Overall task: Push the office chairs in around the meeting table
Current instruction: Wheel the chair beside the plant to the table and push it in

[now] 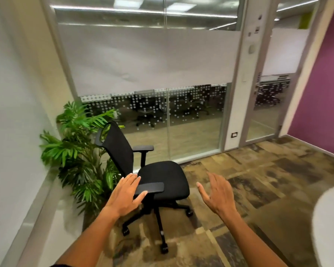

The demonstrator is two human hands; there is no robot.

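The floor is a patchwork carpet of brown, tan and grey tiles [258, 180] that fills the lower right of the frame. A plain white wall [14, 112] runs down the left edge, and in the corner beside it stands a leafy green potted palm [75, 151]. Across the top and centre stretches a glass partition with a frosted white band and a dotted strip [152, 60], with dim desks showing through its lower panes. At the far right rises a purple painted wall [324, 83], and the curved rim of a white round meeting table [330, 218] cuts into the lower right corner.

The black mesh-backed office chair on castors [162, 180] stands left of centre, just in front of the palm and well apart from the table, its seat turned toward the right.

The left hand [126, 195] reaches forward, palm down, fingers spread flat over the rear end of the chair's near black armrest [150, 187], not curled around it. The right hand [218, 193] hangs in the air to the right of the seat, fingers splayed wide, holding nothing and touching nothing.
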